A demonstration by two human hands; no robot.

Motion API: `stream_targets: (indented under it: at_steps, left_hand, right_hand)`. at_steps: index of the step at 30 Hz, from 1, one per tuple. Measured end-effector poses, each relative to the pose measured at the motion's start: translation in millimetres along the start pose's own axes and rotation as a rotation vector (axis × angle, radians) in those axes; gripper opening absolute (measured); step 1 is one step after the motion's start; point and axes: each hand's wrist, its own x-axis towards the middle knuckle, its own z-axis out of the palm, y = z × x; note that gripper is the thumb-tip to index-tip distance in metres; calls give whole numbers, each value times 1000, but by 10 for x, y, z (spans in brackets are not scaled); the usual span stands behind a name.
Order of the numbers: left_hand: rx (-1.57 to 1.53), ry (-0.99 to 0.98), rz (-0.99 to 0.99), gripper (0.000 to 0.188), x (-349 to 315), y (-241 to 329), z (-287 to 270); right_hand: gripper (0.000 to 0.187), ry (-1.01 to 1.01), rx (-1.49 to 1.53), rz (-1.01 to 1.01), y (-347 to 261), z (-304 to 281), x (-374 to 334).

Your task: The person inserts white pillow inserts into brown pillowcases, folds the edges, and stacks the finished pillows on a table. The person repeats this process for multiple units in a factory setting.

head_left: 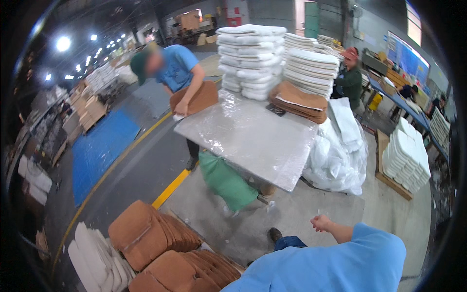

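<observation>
My right hand hangs over the grey floor, its fingers curled in and nothing visible in them. It is apart from everything, nearest to the plastic-wrapped table ahead. My left hand is out of the picture. White padded pieces stand in a tall stack on the far side of the table. Beside them lies a lower stack of brown pads, with a small dark flat object against it. At the table's left, a person in a blue shirt grips brown pads.
Bundles of brown pads and white pads sit at the lower left. A green sack lies under the table; a clear plastic bag bulges at its right. White stacks rest on a pallet. Another person stands behind.
</observation>
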Motion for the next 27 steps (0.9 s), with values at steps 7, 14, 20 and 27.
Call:
stream_targets:
  at_steps: [7,14,20,27]
  left_hand:
    - [-212,-277,73,88,-860,869,-342]
    - [-983,-1135,658,63,-2544,2736,-1370]
    - [-1219,-1567,950,42,-3792,3884,-2519]
    - [-1327,-1516,985,35,-4029,4873,-3245]
  right_hand:
    - [54,-286,-197,-54,499,50,54]
    - [54,-182,-30,-180,869,-1007,671]
    - [46,39,450,-96,1070,-2341,1012]
    - [42,75,786,-46,1330,-3049,1339]
